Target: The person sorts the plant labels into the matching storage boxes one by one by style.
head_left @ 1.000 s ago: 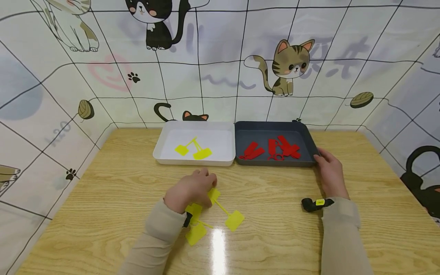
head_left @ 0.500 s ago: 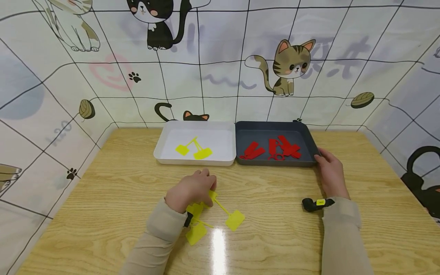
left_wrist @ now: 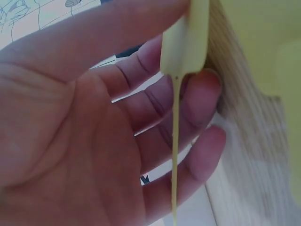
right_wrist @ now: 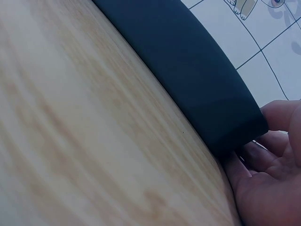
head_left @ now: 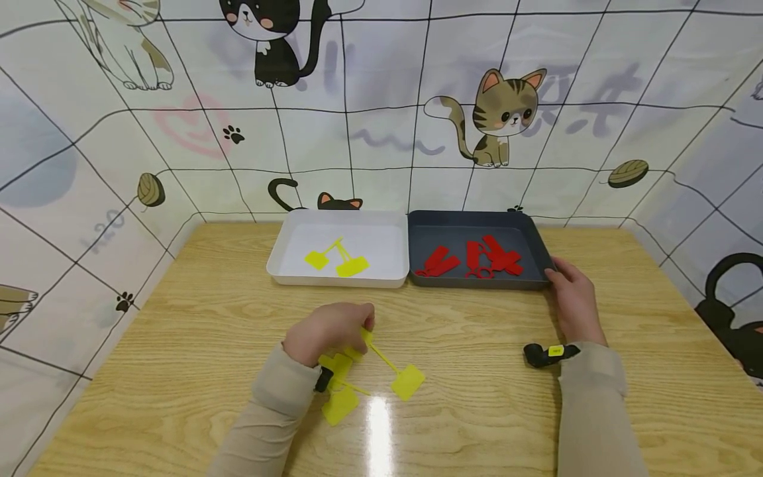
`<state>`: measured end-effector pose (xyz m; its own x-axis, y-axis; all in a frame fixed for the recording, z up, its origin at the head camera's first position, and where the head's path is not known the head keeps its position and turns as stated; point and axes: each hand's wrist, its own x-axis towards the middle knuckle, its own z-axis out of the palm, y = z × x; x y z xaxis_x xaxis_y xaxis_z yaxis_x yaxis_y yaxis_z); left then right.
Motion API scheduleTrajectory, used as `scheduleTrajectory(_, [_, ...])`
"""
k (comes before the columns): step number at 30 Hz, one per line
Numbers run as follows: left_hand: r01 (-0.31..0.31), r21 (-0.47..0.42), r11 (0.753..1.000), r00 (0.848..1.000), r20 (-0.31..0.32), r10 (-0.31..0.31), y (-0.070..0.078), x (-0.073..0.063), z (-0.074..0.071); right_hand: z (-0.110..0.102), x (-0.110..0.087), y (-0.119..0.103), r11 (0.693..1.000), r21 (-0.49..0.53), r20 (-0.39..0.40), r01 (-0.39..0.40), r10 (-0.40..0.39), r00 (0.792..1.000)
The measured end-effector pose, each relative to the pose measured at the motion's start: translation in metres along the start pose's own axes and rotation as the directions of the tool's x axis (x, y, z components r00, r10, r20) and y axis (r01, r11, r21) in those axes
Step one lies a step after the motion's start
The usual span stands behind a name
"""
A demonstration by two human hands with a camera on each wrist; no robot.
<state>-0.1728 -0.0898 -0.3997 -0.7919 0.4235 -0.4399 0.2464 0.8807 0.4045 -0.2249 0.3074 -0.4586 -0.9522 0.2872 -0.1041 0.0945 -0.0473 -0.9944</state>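
Observation:
In the head view my left hand (head_left: 328,331) is over a small group of yellow plastic tags with thin stems. Thumb and fingers pinch one yellow tag (left_wrist: 185,49), which bends slightly in the left wrist view, its stem hanging across the fingers. Beside and under that hand lie other yellow tags, one nearer the front (head_left: 340,405) and another to the right (head_left: 408,382); the hand and sleeve partly cover the group. My right hand (head_left: 575,301) grips the right front corner of a dark grey tray (right_wrist: 197,70), thumb at the rim and fingers around the wall.
A white tray (head_left: 280,268) holding a few yellow tags (head_left: 352,266) stands against the dark one. Several red tags (head_left: 441,262) with ring ends lie in the dark tray. Behind both trays rises a cat-patterned cloth (head_left: 381,146). The wooden table (head_left: 471,411) reflects a light.
My left hand has lifted slightly and its fingers have drawn closer together on the yellow tag. The right hand and both trays have stayed put.

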Motion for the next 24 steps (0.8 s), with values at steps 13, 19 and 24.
scheduleTrajectory(13, [-0.08, -0.018, 0.997, 0.996, -0.027, 0.079, -0.0081, 0.0039, -0.004, 0.001, 0.0016, -0.0009, 0.999, -0.036, -0.018, -0.004, 0.003, 1.0])
scheduleTrajectory(19, [-0.095, -0.002, 0.995, 0.992, -0.079, 0.095, -0.0091, 0.0034, -0.0065, 0.0006, 0.0011, -0.0006, 0.999, -0.04, -0.013, 0.001, -0.001, 1.0])
scheduleTrajectory(24, [-0.106, 0.004, 0.994, 0.988, -0.11, 0.106, -0.0105, 0.0031, -0.0085, 0.0001, 0.0003, 0.0, 1.0, -0.013, -0.005, 0.007, -0.008, 1.0])
